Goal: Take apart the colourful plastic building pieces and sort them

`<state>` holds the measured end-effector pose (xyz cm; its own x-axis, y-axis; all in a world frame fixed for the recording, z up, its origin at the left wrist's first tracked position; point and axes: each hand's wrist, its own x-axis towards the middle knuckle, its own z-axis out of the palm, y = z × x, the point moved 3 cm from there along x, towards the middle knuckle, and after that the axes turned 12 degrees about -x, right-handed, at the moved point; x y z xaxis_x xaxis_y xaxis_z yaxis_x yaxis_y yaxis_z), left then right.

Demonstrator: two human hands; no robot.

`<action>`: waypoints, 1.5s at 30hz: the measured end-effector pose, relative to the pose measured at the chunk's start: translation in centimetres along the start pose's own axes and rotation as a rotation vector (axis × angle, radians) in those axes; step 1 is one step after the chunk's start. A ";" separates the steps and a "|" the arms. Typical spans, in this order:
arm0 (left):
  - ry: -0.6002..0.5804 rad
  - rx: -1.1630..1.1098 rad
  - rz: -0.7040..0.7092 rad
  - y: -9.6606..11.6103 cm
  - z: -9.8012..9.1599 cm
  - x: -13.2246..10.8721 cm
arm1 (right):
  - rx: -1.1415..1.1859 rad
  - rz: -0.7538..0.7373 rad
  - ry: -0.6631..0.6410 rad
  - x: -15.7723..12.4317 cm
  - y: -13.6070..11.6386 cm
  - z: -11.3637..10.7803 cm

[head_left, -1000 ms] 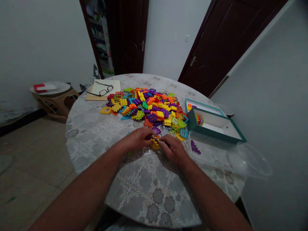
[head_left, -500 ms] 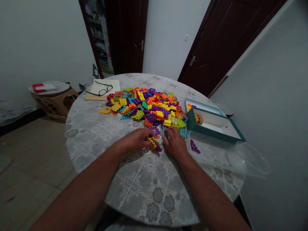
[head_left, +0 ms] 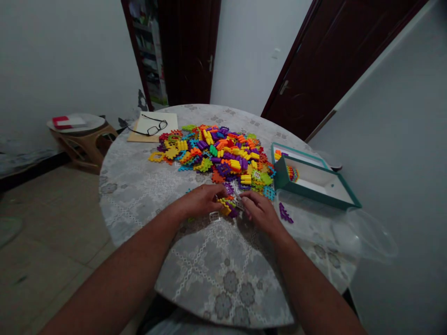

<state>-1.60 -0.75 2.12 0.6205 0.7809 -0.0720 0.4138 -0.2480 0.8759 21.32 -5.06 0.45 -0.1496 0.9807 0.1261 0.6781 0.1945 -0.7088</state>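
My left hand [head_left: 206,200] is closed on a small cluster of joined plastic pieces [head_left: 227,207], yellow, purple and green, low over the near side of the table. Just right of it, my right hand [head_left: 256,208] pinches a whitish clear piece [head_left: 239,201] against the cluster's right side. Beyond both hands lies a large pile of colourful interlocking pieces [head_left: 223,156]. A white window-like piece [head_left: 214,216] rests on the cloth below my left hand.
A green-edged box [head_left: 314,197] stands right of the pile, beside a clear plastic tray [head_left: 314,225] with a purple piece [head_left: 285,213]. Glasses [head_left: 152,131] lie on papers [head_left: 171,120] at the back left of the round table [head_left: 129,186].
My right hand now has a whitish piece between its fingertips, held up to the cluster in my left hand. The whole view has shifted slightly.
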 end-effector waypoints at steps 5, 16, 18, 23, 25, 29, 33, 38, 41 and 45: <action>0.020 -0.021 0.002 0.0 0.0 0.1 | -0.015 -0.116 -0.146 -0.4 -1.1 1.0; -0.020 0.032 0.045 -0.4 -0.1 0.0 | -0.228 -0.242 0.119 0.8 -0.7 1.9; -0.027 0.021 0.056 -0.4 -0.2 0.0 | -0.359 -0.260 0.185 1.5 -0.9 2.0; -0.038 0.004 0.070 -0.3 -0.5 0.0 | -0.808 -0.155 -0.016 2.6 -1.2 2.8; -0.045 0.003 0.078 -0.3 -0.5 -0.1 | -0.865 -0.140 -0.056 2.6 -1.2 2.9; -0.042 0.008 0.095 -0.5 -0.4 0.0 | -0.886 -0.129 -0.044 2.6 -0.9 2.9; -0.025 0.011 0.063 -0.7 -0.4 0.0 | -0.791 -0.155 0.075 2.6 -0.6 2.8; -0.016 0.006 0.027 -0.6 -0.5 0.0 | -0.496 -0.214 0.331 1.8 -0.6 0.6; -0.019 0.010 0.027 -0.3 -0.4 0.0 | -0.451 -0.159 0.301 1.0 -0.3 -0.7; 0.007 0.034 -0.008 -0.3 -0.2 0.1 | -0.403 -0.209 0.154 0.3 -0.5 -0.8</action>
<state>-1.84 -0.49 2.00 0.6123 0.7870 -0.0760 0.4416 -0.2607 0.8585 21.48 -4.88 1.37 -0.2245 0.9053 0.3606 0.8745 0.3505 -0.3354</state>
